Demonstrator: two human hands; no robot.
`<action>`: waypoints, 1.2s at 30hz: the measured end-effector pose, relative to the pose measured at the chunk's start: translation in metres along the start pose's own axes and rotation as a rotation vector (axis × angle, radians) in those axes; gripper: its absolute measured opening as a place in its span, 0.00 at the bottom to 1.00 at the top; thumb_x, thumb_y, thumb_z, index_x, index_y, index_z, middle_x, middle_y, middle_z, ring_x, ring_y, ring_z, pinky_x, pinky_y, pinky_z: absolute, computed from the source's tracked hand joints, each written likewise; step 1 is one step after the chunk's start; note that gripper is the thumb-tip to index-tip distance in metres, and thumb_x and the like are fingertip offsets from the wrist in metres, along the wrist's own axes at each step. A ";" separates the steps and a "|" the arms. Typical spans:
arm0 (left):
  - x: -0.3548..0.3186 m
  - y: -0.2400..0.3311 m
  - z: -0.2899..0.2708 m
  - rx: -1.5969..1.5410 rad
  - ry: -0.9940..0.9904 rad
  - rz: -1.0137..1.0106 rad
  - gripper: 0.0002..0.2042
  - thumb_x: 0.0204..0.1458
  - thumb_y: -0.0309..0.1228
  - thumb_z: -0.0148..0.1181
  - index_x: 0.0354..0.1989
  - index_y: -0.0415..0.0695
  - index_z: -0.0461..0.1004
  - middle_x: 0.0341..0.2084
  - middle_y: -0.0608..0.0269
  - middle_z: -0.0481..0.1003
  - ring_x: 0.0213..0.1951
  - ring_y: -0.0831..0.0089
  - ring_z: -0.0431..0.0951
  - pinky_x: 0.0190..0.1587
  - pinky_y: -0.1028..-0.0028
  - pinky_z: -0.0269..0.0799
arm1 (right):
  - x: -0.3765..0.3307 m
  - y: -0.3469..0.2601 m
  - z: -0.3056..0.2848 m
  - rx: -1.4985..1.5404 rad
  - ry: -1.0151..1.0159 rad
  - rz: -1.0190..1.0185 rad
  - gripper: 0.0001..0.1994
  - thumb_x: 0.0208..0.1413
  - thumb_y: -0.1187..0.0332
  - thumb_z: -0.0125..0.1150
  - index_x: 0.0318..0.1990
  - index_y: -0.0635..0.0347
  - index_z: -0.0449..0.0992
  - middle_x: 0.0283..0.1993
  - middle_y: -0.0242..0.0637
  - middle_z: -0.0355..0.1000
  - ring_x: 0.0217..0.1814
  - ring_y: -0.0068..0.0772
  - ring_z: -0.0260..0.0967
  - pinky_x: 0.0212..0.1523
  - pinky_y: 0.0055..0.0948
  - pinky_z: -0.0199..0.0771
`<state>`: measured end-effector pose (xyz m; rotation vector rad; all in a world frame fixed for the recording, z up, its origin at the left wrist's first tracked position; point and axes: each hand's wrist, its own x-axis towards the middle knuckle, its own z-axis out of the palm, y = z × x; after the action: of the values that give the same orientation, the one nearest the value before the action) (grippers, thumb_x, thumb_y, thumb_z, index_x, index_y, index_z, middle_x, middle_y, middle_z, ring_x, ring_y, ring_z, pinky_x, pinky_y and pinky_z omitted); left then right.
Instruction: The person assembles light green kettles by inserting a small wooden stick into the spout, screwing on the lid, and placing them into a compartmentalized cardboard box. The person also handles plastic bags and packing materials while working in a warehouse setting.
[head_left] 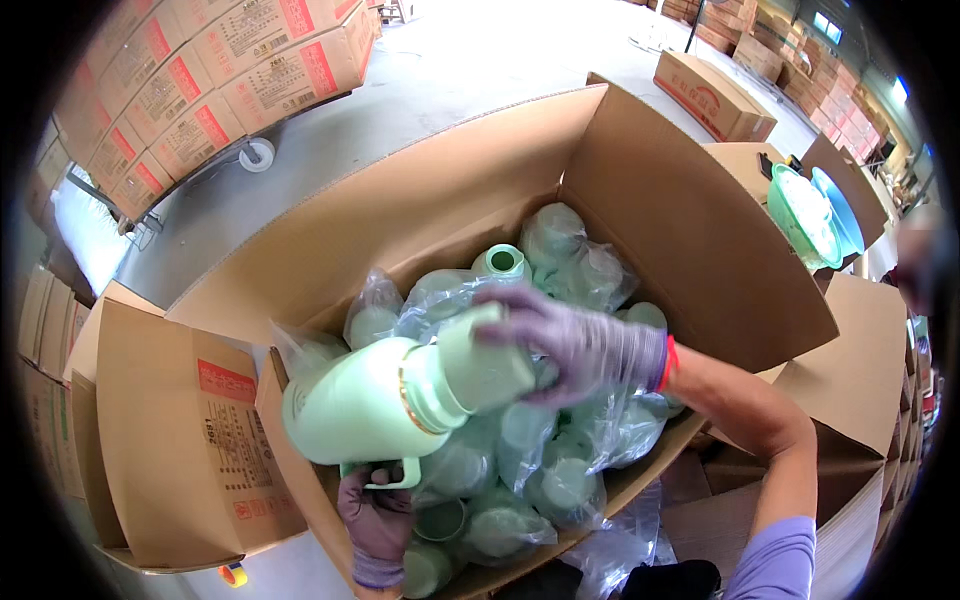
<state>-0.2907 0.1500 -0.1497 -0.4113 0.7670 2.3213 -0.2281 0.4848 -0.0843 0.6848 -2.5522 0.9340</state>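
Note:
A pale green vacuum jug (350,405) lies tilted above an open carton (670,190), its neck pointing right. My left hand (378,515), in a purple-grey glove, is closed around the jug's handle from below. My right hand (590,345), gloved alike and smeared by motion, grips a pale green cup-shaped lid (485,365) at the jug's mouth. I cannot tell whether the lid is seated or loose. Inside the carton are several pale green jugs in clear plastic bags (520,435). Among them one open round neck (503,260) points upward.
Stacked printed cartons (230,90) stand on a wheeled cart at the far left. Another open carton (170,440) adjoins on the left. At the right are a green basin (800,215), a blue basin (840,210) and open cartons (840,370). A closed carton (710,95) lies beyond.

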 end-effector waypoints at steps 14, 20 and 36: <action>-0.005 0.012 -0.026 1.848 -0.300 0.932 0.14 0.44 0.20 0.60 0.42 0.42 0.77 0.33 0.59 0.77 0.39 0.65 0.76 0.43 0.68 0.72 | -0.034 -0.015 0.020 1.087 -0.346 1.004 0.31 0.63 0.40 0.48 0.53 0.63 0.71 0.39 0.41 0.74 0.33 0.32 0.77 0.34 0.33 0.85; -0.011 -0.004 0.001 1.678 -0.337 0.869 0.03 0.58 0.23 0.51 0.33 0.38 0.69 0.24 0.59 0.75 0.30 0.73 0.79 0.28 0.74 0.73 | -0.165 0.139 0.000 -0.929 -0.015 1.166 0.32 0.48 0.43 0.66 0.50 0.63 0.76 0.47 0.48 0.77 0.49 0.51 0.75 0.53 0.44 0.73; 0.012 -0.005 0.009 1.429 -0.371 0.445 0.13 0.58 0.32 0.45 0.25 0.37 0.70 0.11 0.59 0.67 0.15 0.69 0.72 0.20 0.70 0.73 | -0.010 0.094 -0.076 0.487 1.135 0.523 0.20 0.59 0.62 0.62 0.54 0.62 0.69 0.50 0.40 0.69 0.54 0.37 0.68 0.58 0.35 0.70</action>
<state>-0.2972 0.1644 -0.1504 0.8496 2.1143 1.4985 -0.2602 0.6023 -0.0813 -0.4000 -1.4672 1.5379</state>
